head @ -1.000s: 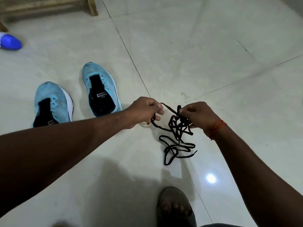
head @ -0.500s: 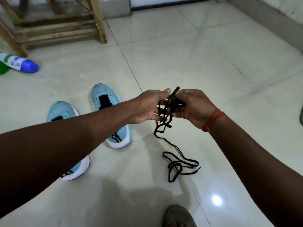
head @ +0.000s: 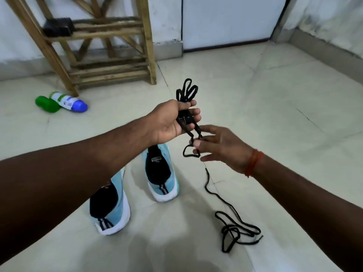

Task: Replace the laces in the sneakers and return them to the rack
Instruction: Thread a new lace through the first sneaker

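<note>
Fingers (head: 193, 111) of the left hand (head: 170, 122) curl tight round a folded bundle of the black lace (head: 186, 91), and its loops stand out above the fist. Just below, the right hand (head: 224, 148) has its fingers (head: 213, 130) straight and spread, and the strand hanging from the bundle lies against thumb and forefinger. From there the lace drops to the floor (head: 275, 114) and ends in a loose heap beside the right forearm.

Two light-blue sneakers (head: 163, 179) stand side by side with heels toward the camera, partly under the left forearm and apart from the heap. A broad stretch of tile lies between the hands and the right wall (head: 324, 22). Further back the wooden rack (head: 110, 34) stands against the wall. A green bottle (head: 47, 104) and a white bottle (head: 67, 101) lie at its front foot.
</note>
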